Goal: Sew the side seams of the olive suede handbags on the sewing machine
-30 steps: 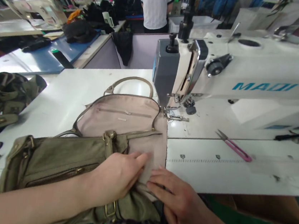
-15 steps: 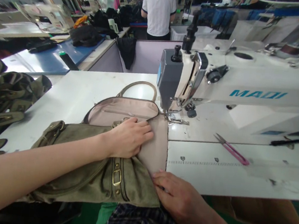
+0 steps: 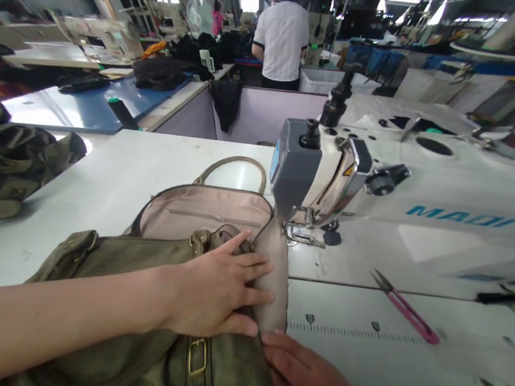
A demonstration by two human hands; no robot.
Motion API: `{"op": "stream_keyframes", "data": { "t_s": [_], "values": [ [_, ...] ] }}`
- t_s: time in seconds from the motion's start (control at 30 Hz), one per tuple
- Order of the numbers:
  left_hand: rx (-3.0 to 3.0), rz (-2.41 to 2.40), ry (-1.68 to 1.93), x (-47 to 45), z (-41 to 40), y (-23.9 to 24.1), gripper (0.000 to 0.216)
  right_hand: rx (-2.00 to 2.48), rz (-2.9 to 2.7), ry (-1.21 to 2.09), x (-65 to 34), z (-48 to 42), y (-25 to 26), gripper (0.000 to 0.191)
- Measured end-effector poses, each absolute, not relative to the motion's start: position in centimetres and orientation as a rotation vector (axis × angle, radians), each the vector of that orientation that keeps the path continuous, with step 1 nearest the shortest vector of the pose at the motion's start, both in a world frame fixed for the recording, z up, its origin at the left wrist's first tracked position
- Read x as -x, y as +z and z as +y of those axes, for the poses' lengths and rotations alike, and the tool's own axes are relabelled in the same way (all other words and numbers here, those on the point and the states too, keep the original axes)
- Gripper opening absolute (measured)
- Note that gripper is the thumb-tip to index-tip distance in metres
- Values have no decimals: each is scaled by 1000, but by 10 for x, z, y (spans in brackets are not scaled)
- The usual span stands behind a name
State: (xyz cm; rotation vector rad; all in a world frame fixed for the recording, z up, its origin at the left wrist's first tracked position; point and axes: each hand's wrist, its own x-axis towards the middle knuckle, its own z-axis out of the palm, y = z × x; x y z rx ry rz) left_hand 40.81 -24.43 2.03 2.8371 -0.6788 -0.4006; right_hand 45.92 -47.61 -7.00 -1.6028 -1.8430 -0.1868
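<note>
Left grip: our left hand [image 3: 221, 288] lies palm down on the olive bag [image 3: 124, 302], fingers spread and flat, closed on nothing.
Right grip: our right hand [image 3: 310, 379] is cut off by the lower edge. Its fingertips [image 3: 275, 339] touch the near corner of the beige lining [image 3: 208, 215]. The thumb is hidden, so we cannot tell whether it pinches the cloth or only rests on it.
Bag: it lies on the white bench [image 3: 115, 170], open toward the sewing machine [image 3: 424, 199], with the lining's right edge running up to the presser foot [image 3: 301, 238].
Needle: hidden behind the machine head; we cannot make out whether it is in the cloth.
Handle: a tan loop [image 3: 233, 162] shows beyond the bag's mouth, its ends hidden behind the rim.
Buckle: a brass one [image 3: 198, 356] sits just below our left hand.
Bag's near side: hidden under our forearm and cut off at the bottom.
Snips: a pink pair [image 3: 407, 306] lies well to the right.
Left edge: more olive pieces [image 3: 4, 164], partly out of view.
Behind: a person in a white shirt [image 3: 282, 35], back turned.
</note>
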Motion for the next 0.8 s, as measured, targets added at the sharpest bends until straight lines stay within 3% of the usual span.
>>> {"op": "stream_keyframes", "data": {
  "t_s": [0.27,0.6,0.8],
  "values": [
    [-2939,-605,-524,-424,-239,25,49,1718,-1931,-22,-488,-468,-52,29],
    [-2950,-606,-514,-447,-218,22,46,1660,-2032,-217,-523,-443,-54,34],
    [-2979,-660,-325,-471,-198,21,35,1707,-2108,-345,-545,-430,-60,35]
  ]
}}
